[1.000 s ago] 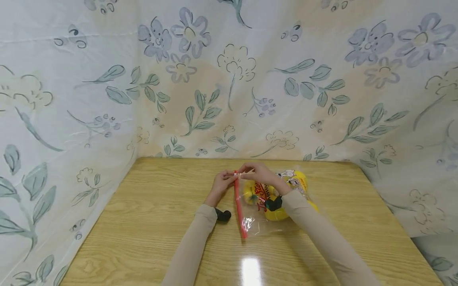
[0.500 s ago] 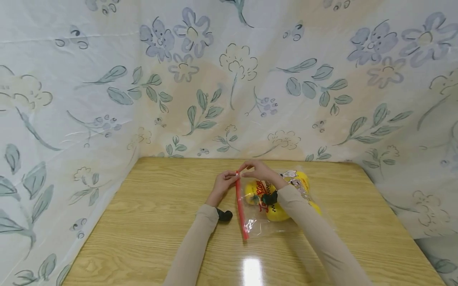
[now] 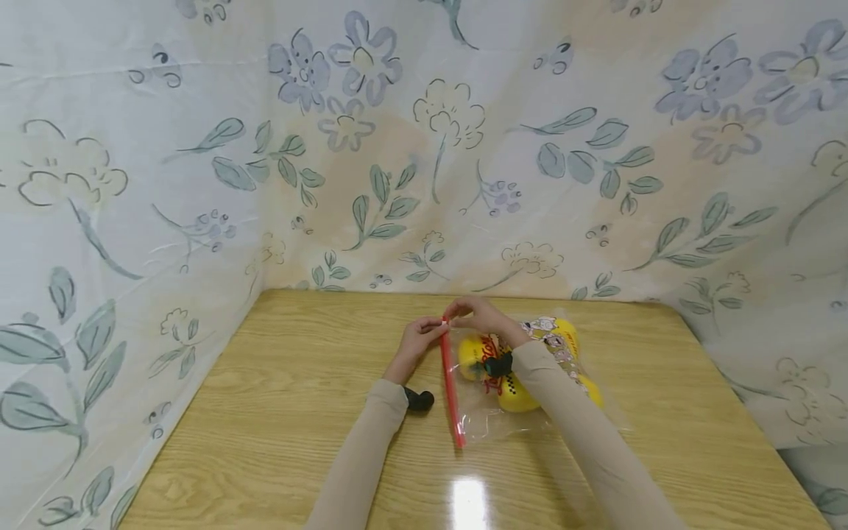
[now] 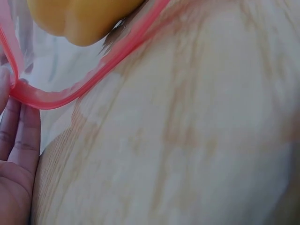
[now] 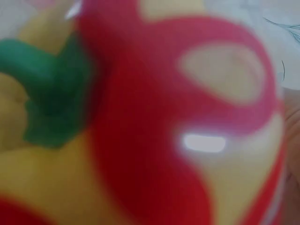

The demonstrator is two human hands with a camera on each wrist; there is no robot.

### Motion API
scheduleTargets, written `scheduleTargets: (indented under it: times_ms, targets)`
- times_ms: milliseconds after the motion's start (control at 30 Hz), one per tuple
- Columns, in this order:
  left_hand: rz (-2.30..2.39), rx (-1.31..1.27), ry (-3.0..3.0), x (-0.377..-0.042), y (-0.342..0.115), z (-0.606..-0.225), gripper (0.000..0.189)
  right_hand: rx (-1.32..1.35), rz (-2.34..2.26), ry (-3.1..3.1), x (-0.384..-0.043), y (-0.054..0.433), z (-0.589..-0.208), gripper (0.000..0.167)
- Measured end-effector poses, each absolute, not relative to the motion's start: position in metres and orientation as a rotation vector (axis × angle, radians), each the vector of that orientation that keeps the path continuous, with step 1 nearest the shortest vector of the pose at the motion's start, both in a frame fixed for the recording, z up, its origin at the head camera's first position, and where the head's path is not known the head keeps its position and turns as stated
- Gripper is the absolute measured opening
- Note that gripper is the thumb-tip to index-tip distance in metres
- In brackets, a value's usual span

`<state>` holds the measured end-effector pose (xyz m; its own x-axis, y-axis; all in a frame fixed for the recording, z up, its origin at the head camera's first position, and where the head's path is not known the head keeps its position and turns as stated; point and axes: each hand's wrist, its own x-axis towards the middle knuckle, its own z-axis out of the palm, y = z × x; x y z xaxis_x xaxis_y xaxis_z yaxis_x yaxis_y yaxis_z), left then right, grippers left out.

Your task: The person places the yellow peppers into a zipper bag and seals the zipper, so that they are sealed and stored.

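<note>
A clear zip bag (image 3: 480,425) with a red zip strip (image 3: 453,390) lies on the table, printed with red "Toy Story" lettering and cartoon figures. Inside are yellow bell peppers (image 4: 86,21); a green stem (image 5: 51,89) shows close up in the right wrist view. My left hand (image 3: 416,340) pinches the far end of the zip strip between thumb and fingers. From the right, my right hand (image 3: 478,316) pinches the same corner, its fingertips meeting the left ones. In the left wrist view the strip's two red edges stand apart, curving down to the left fingers.
The wood-grain table (image 3: 278,427) extends around the bag on all sides. Behind and beside it hangs a floral cloth (image 3: 371,184). A black wrist camera (image 3: 419,400) sits at the left cuff, and another black camera (image 3: 498,365) overlaps the bag at the right wrist.
The head view has swung slightly left, so everything sits a little further right. My right wrist has shifted slightly left and away over the bag; both hands stay at the corner.
</note>
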<state>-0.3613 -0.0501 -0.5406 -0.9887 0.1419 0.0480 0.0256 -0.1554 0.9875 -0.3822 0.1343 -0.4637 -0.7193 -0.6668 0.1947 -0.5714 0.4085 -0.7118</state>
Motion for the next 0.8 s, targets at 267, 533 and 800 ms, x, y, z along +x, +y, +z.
scheduleTargets:
  times_ms: [267, 533, 800]
  targets:
    - [2.321, 0.223, 1.976, -0.358, -0.051, -0.539, 0.03, -1.022, -1.237, 2.537, -0.383, 0.13, -0.464, 0.014]
    - [2.243, 0.222, 2.069, -0.357, -0.052, -0.536, 0.033, -0.91, -1.205, 2.604, -0.386, 0.126, -0.467, 0.01]
    - [2.213, 0.235, 2.078, -0.346, -0.05, -0.517, 0.031, -0.938, -1.188, 2.654, -0.384, 0.126, -0.463, 0.009]
